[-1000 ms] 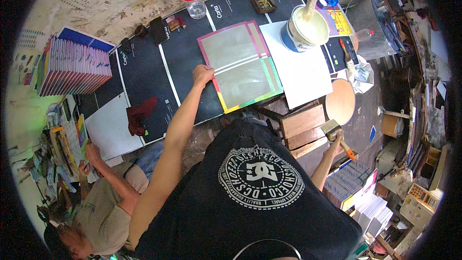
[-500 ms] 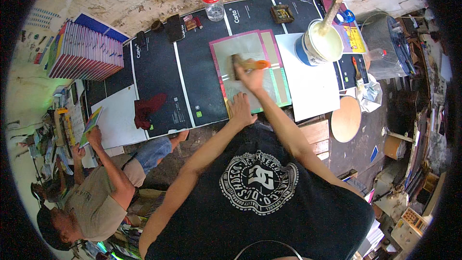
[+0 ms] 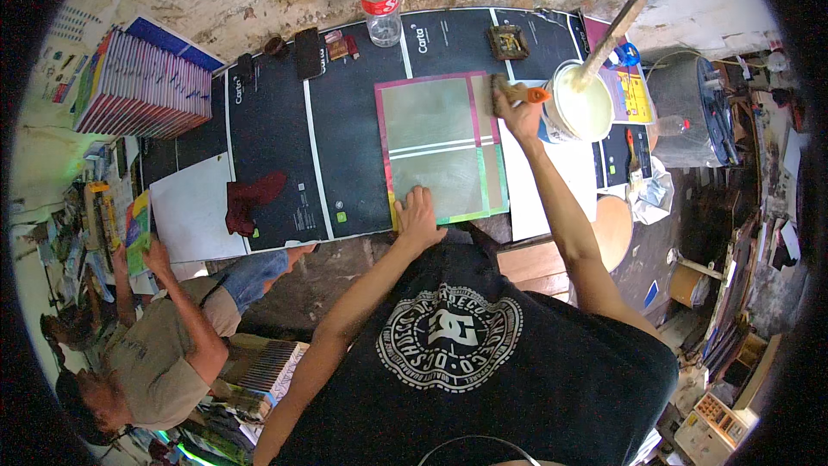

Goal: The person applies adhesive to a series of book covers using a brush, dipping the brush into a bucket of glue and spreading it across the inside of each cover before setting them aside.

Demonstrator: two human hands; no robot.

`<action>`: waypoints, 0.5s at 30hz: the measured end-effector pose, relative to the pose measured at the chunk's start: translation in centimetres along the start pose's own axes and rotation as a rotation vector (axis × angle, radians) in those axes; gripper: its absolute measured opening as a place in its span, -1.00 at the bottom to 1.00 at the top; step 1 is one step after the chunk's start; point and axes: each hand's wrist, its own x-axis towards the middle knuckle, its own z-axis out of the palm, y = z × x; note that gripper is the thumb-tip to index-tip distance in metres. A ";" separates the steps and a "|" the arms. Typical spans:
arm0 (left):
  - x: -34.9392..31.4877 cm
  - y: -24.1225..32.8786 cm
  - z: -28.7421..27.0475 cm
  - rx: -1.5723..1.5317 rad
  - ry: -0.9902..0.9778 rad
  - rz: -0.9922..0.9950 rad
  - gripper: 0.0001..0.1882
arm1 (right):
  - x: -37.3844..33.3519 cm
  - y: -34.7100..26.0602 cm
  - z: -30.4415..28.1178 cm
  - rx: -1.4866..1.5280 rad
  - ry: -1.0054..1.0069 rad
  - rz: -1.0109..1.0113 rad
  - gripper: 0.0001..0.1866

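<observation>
A flat grey board sheet (image 3: 431,116) with pink, green and yellow edge strips and white cross lines lies on the dark tabletop. My left hand (image 3: 417,214) rests on its near edge, fingers laid out flat. In my right hand (image 3: 519,116) is a brush with an orange handle (image 3: 538,95); its bristles are at the board's right edge, and whether they touch it I cannot tell. Close by on the right stands a bucket (image 3: 588,108) of pale cream paste or paint, a wooden stick (image 3: 617,34) leaning out of it. A white sheet (image 3: 548,198) lies under the bucket.
At the back are a plastic bottle (image 3: 380,13), a dark phone-like slab (image 3: 308,53) and a small square tray (image 3: 508,43). A stack of books (image 3: 151,86) stands far left, near a maroon cloth (image 3: 252,200). A co-worker (image 3: 164,354) holds a colourful booklet (image 3: 138,229).
My right hand has carried the brush from the middle of the board rightward to its right edge. My left hand stays on the near edge. The co-worker's booklet is held more upright.
</observation>
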 end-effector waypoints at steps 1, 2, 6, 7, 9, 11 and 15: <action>-0.2 0.1 -1.0 -0.022 -0.031 0.009 -0.08 | 0.2 -0.9 0.8 0.029 -0.158 -0.045 -0.68; -0.3 0.2 -1.5 -0.045 -0.063 0.010 -0.08 | 0.5 -1.4 1.6 0.061 -0.322 -0.092 -0.69; 1.3 1.4 -1.6 -0.088 -0.087 0.072 -0.07 | 8.1 10.1 4.7 -0.410 -0.510 -0.363 -0.67; 0.8 0.9 -1.0 -0.094 -0.067 0.030 -0.08 | 10.2 8.4 5.4 -0.427 -0.458 -0.343 -0.68; 0.0 0.4 -0.7 -0.108 -0.029 -0.062 -0.08 | 14.2 2.9 5.7 -0.343 -0.380 -0.437 -0.72; -0.1 0.6 -1.6 -0.145 -0.093 -0.111 -0.10 | 14.9 -1.6 5.5 -0.183 -0.533 -0.677 -0.72; 0.4 0.9 -3.1 -0.214 -0.157 -0.133 -0.13 | 11.3 -4.6 10.6 0.177 -1.028 -0.879 -0.72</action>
